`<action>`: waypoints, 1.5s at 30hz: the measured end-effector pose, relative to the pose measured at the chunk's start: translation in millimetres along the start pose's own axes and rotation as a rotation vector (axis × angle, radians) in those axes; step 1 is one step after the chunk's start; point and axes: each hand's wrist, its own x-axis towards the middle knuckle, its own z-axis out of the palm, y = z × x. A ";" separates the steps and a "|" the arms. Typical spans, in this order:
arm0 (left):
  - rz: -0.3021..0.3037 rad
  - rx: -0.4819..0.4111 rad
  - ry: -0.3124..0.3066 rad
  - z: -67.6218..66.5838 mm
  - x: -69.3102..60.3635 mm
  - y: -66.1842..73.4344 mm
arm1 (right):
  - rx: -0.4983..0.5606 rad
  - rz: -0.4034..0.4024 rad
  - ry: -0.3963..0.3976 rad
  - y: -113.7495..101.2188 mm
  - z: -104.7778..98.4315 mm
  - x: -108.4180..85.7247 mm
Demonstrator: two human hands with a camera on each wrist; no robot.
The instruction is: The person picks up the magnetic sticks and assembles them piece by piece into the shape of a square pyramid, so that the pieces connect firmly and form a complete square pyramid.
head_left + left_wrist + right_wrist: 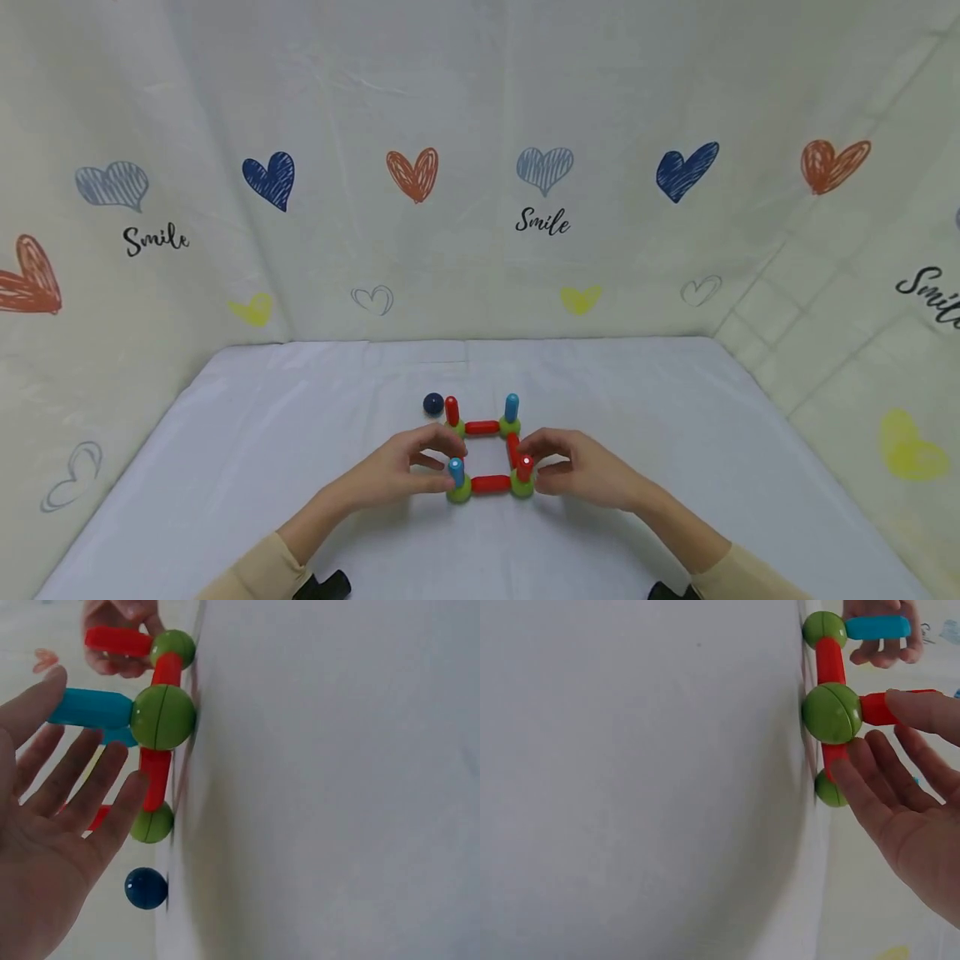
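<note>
A square frame of red rods (491, 484) and green balls (522, 488) lies flat on the table. From each corner ball rises an upright rod: a blue rod (456, 473) front left, a red rod (525, 468) front right, another red one back left and another blue one back right. My left hand (420, 462) is around the front-left corner, its thumb beside the blue rod and its fingers spread loosely in the left wrist view. At the front-right corner is my right hand (588, 468), thumb at the red rod (881, 709), fingers extended below it.
A dark blue ball (433, 404) sits on the table behind the frame, close to the back-left corner. The white-covered table (300, 400) meets a hanging cloth (480, 275) printed with hearts at its back edge.
</note>
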 end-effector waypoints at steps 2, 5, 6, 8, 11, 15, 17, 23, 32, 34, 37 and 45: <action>-0.004 -0.007 -0.021 1.1 -0.5 1.4 | -0.006 -0.019 0.000 0.0 2.1 -1.1; -0.007 -0.012 -0.037 2.6 -0.8 2.1 | -0.012 -0.051 0.008 -0.1 5.0 -2.0; -0.007 -0.011 -0.040 3.2 -1.0 2.2 | -0.015 -0.059 0.014 -0.1 5.8 -2.3; -0.001 -0.011 -0.044 4.7 -1.1 2.2 | -0.006 -0.066 0.023 -0.6 7.2 -2.5; 0.008 -0.004 -0.042 6.5 -1.2 2.0 | 0.016 -0.072 0.030 -0.3 9.1 -2.2; 0.003 -0.005 -0.030 7.6 -1.5 0.9 | 0.036 -0.079 0.031 0.0 11.1 -1.4; 0.000 -0.007 -0.023 7.6 -1.7 1.0 | 0.039 -0.075 0.034 0.1 12.0 -1.2; 0.000 0.003 -0.006 6.4 -0.5 2.7 | 0.047 -0.061 0.049 -0.2 13.8 -0.6; -0.044 0.041 0.016 6.0 3.6 2.4 | 0.013 -0.049 0.076 -1.9 14.7 5.5; -0.044 0.049 0.023 6.2 4.3 2.2 | -0.004 -0.048 0.081 -3.3 15.0 6.5; -0.029 0.056 0.032 6.4 5.8 1.8 | -0.028 -0.057 0.090 -4.8 15.6 7.9; -0.009 0.101 0.058 7.6 10.9 1.8 | -0.069 -0.056 0.105 -10.7 17.3 11.5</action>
